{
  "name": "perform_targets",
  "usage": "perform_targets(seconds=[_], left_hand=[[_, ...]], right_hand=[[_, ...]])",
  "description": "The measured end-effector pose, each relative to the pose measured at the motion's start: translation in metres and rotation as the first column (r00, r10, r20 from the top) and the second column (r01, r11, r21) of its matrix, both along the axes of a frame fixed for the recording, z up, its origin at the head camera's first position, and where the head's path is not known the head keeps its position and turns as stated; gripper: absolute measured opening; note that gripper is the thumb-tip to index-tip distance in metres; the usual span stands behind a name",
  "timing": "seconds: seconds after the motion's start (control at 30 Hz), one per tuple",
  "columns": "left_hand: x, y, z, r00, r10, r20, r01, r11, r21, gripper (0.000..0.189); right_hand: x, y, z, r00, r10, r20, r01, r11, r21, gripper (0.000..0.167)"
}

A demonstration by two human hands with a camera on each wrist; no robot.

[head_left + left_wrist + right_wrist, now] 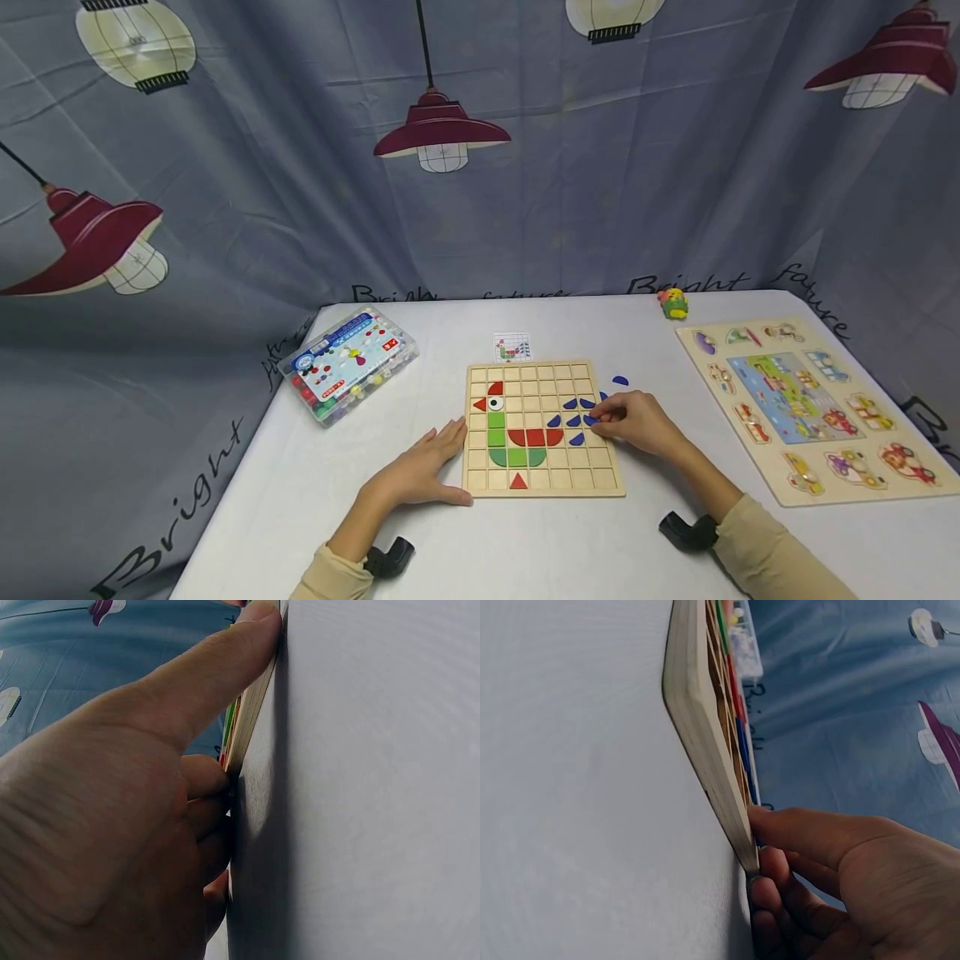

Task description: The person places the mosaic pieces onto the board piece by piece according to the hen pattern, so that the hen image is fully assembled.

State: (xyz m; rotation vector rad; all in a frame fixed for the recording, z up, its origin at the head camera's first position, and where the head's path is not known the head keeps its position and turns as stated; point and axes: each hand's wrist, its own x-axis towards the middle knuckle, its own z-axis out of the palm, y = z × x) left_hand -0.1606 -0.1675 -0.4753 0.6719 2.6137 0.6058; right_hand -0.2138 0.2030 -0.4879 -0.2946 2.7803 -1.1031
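A wooden grid board lies on the table, with red, green and blue shapes and a round eye piece set in its squares. My left hand rests at the board's left edge, fingers extended and thumb by the near corner. In the left wrist view the thumb lies along the board's side. At the board's right edge, my right hand pinches a small blue curved piece, partly hidden by the fingertips. Several blue pieces lie in nearby squares. A loose blue half-circle is beyond the hand.
Behind the board lies a small printed pattern card. A clear plastic box of coloured pieces stands back left. On the right is a large wooden picture puzzle, with a small colourful toy near the back edge.
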Motion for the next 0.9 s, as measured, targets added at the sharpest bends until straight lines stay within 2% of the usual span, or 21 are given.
perform_targets(seconds=[0.47,0.9], left_hand=[[0.000,0.001,0.000,1.000,-0.004,-0.009,0.004,1.000,-0.007,0.111],[0.001,-0.001,0.000,1.000,-0.002,-0.004,0.002,1.000,-0.003,0.112]], right_hand=[[0.000,0.005,-0.001,1.000,0.014,0.004,-0.014,1.000,-0.021,0.025],[-0.010,0.024,-0.002,0.998,0.061,-0.032,-0.062,0.998,-0.029,0.024]])
